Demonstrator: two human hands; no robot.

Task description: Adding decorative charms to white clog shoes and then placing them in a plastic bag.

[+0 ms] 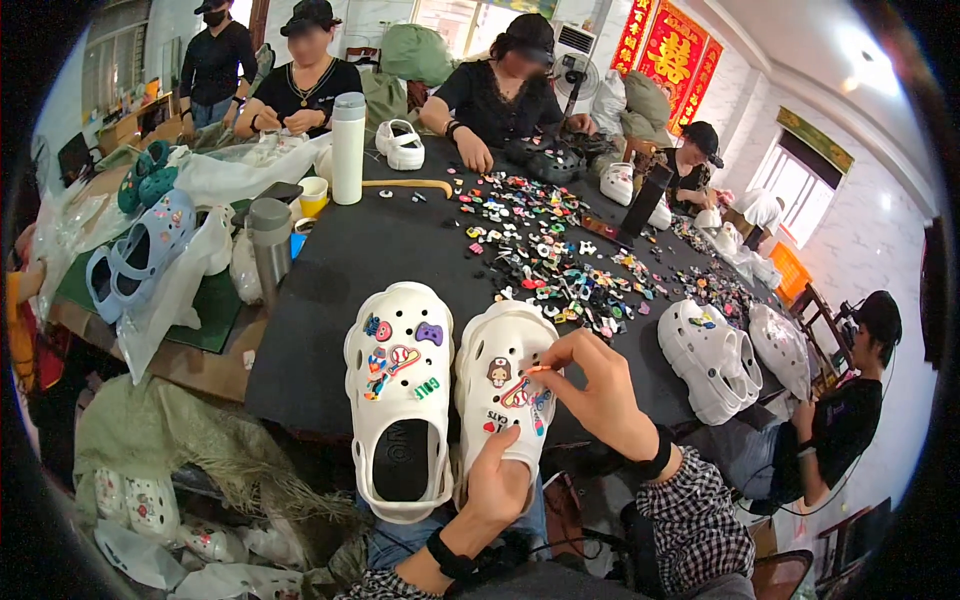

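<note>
Two white clogs lie side by side at the near edge of a black table (390, 240). The left clog (399, 395) carries several coloured charms and nobody touches it. My left hand (497, 480) grips the heel of the right clog (500, 385) from below. My right hand (592, 385) reaches in from the right and pinches a small orange charm (538, 370) against that clog's top, beside other charms fixed there.
A heap of small coloured charms (550, 255) covers the table's middle. More white clogs (710, 360) sit at the right, blue clogs in plastic (140, 255) at the left. A white flask (348, 148) and a grey flask (270, 245) stand nearby. Several other people work around the table.
</note>
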